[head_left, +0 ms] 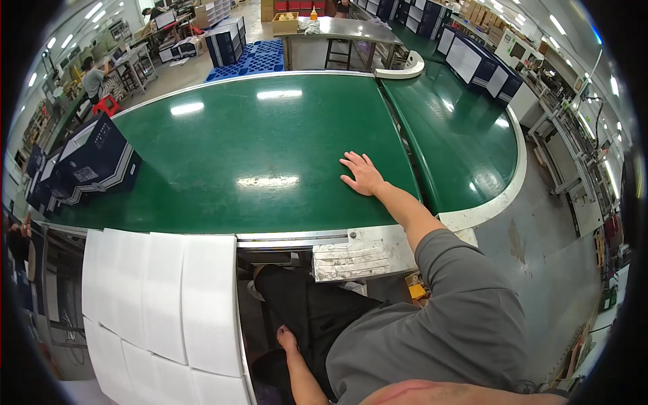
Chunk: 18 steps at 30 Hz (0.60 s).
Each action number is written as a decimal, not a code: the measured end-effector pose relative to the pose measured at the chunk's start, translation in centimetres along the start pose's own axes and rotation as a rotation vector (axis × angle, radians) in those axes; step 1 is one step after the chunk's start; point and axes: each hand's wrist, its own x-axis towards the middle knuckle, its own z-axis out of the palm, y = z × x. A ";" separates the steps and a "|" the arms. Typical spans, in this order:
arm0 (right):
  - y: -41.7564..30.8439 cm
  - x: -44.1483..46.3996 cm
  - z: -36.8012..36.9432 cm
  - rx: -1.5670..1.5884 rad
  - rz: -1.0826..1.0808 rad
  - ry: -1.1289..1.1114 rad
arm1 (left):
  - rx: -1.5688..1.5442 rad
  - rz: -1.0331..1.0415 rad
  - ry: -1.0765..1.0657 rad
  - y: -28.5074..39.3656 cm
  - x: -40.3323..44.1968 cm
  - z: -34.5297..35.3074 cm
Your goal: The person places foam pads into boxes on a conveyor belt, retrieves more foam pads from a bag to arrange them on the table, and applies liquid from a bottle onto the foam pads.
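My right hand (363, 174) lies palm down on the green conveyor belt (270, 135), its fingers spread and nothing in them. It is close to the gap between this belt and the curved belt section (466, 142). Low in the view, my left hand (287, 337) hangs beside my dark trousers, near the right edge of a stack of white foam sheets (209, 304). Its fingers look curled, and whether anything is in them is too small to tell.
Dark blue and white boxes (98, 158) stand at the belt's left end, with more boxes (472, 61) on the curved section. A metal table (337, 28) and a blue pallet (260, 57) are behind the belt. A seated person (94, 81) is at the far left.
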 end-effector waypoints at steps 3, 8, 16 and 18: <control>0.5 -0.2 -0.1 0.007 -0.007 0.003 | 0.005 -0.003 -0.004 0.0 -0.1 0.0; 0.9 -0.4 -0.2 -0.019 -0.017 0.017 | 0.005 -0.006 -0.004 -0.1 -0.1 0.0; 1.5 -1.2 -0.4 -0.062 0.085 0.013 | 0.000 -0.008 -0.003 0.1 -0.1 0.8; 1.7 -1.5 -0.5 -0.086 0.120 0.007 | -0.003 -0.011 -0.007 0.0 0.0 0.9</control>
